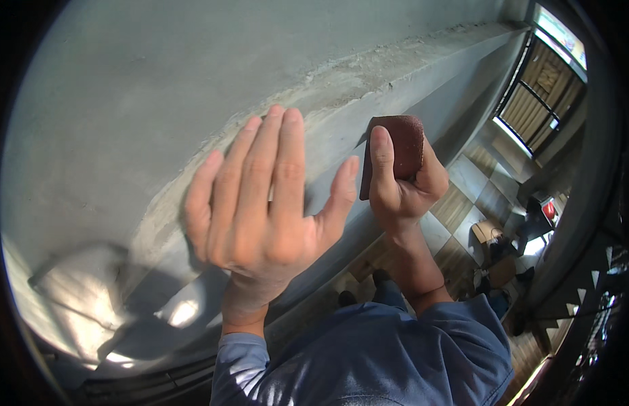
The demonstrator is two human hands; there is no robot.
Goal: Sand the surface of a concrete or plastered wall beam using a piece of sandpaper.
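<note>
My left hand (pixel 267 196) is raised palm down with its fingers stretched out and nothing in it. It hovers in front of a grey plastered wall (pixel 138 101) and its rough ledge (pixel 369 68); whether it touches them I cannot tell. To its right, my right hand (pixel 402 196) grips a reddish-brown, grainy rectangular piece (pixel 406 142) that looks like folded sandpaper. The thumb lies across the near face, while the other fingers are mostly hidden behind. The piece is held upright, beside the ledge's lower face.
Beyond the ledge at the upper right is a dark-framed opening with bars (pixel 538 88). Checkered floor tiles (pixel 457 176) lie below. A cardboard box (pixel 487 231) and assorted items sit at the right. Sunlight and shadows fall on the lower left wall.
</note>
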